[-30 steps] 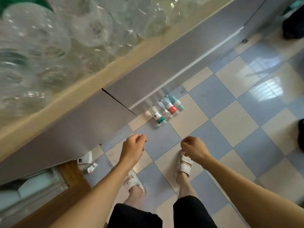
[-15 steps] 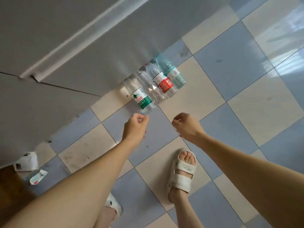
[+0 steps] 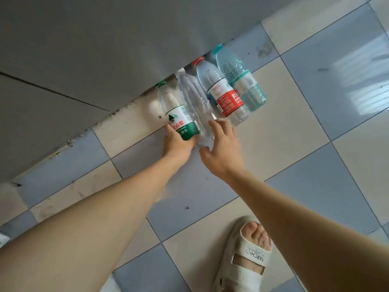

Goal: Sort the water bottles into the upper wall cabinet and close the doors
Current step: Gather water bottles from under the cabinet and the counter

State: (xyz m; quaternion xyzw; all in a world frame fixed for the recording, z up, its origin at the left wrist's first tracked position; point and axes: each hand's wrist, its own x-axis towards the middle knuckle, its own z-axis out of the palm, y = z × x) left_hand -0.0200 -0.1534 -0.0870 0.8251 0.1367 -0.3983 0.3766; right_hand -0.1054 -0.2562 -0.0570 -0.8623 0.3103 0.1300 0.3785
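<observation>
Bottles: four stand in a row on the checked floor tiles (image 3: 294, 114), tight against the grey cabinet base (image 3: 105, 49). Half a second ago both hands hung above them, loosely curled and holding nothing; now the left hand (image 3: 179, 142) grips the bottom of the green-labelled bottle (image 3: 176, 114) at the row's left end, and the right hand (image 3: 221, 148), fingers spread, touches the clear unlabelled bottle (image 3: 193, 98) beside it without closing. I'd say picking up has begun. The red-labelled bottle (image 3: 223, 95) and teal bottle (image 3: 242, 83) wait further right. The green label shows Chinese characters, partly covered; the sandal (image 3: 246, 258) reads "MARCHIO", as best I can tell.
</observation>
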